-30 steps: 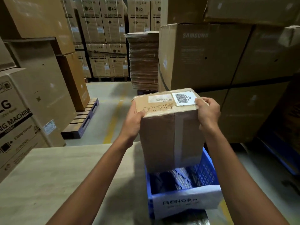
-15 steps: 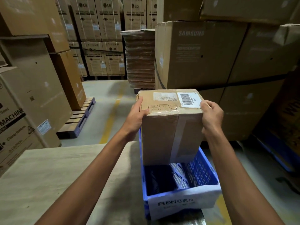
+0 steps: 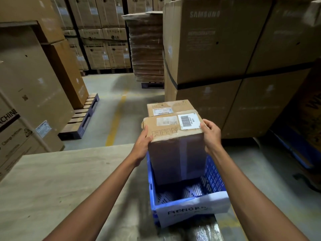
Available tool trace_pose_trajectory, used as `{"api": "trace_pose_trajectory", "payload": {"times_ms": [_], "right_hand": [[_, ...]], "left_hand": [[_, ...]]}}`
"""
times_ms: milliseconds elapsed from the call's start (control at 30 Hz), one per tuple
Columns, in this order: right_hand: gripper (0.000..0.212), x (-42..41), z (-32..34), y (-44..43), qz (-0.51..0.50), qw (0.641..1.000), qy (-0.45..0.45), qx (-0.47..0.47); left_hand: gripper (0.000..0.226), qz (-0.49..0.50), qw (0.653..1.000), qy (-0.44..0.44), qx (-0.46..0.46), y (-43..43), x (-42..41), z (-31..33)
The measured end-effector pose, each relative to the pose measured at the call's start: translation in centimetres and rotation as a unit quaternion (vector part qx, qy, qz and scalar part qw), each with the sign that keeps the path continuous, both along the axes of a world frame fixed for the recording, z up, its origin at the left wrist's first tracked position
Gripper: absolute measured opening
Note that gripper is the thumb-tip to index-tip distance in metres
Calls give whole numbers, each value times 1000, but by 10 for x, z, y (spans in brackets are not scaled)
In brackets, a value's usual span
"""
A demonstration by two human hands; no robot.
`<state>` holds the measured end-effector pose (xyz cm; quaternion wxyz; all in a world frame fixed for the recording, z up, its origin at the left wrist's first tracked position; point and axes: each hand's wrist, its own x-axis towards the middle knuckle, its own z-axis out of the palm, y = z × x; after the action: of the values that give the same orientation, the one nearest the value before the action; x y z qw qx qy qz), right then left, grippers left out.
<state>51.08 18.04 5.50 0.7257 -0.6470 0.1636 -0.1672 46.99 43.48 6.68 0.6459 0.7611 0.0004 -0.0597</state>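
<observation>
A tall brown cardboard box (image 3: 175, 153) with barcode labels on its top stands upright inside a blue plastic crate (image 3: 214, 178). My left hand (image 3: 143, 141) grips its upper left edge, thumb on top. My right hand (image 3: 211, 133) grips the upper right corner beside the white barcode label. A second, similar box (image 3: 171, 106) stands right behind it at the crate's far end. A white paper sign reading "ABNORM" (image 3: 191, 211) covers the crate's near wall.
The crate sits beside a pale wooden table top (image 3: 60, 185) on the left. Big Samsung cartons (image 3: 217, 58) rise close behind on the right, LG cartons (image 3: 26, 101) and a blue pallet (image 3: 81, 117) on the left. A yellow line marks the concrete aisle (image 3: 118, 105).
The box has gone down into the crate with both hands still on it. The view has dropped, and a second box behind it has come into sight.
</observation>
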Motion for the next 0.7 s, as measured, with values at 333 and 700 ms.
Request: {"api": "trace_pose_trajectory", "payload": {"times_ms": [333, 700], "right_hand": [[36, -11, -24, 2, -46, 899, 81, -429], [66, -32, -26, 46, 97, 735, 69, -668]], "left_hand": [[54, -28, 873, -202, 444, -16, 11, -33], [62, -108, 823, -176, 529, -30, 24, -35]]}}
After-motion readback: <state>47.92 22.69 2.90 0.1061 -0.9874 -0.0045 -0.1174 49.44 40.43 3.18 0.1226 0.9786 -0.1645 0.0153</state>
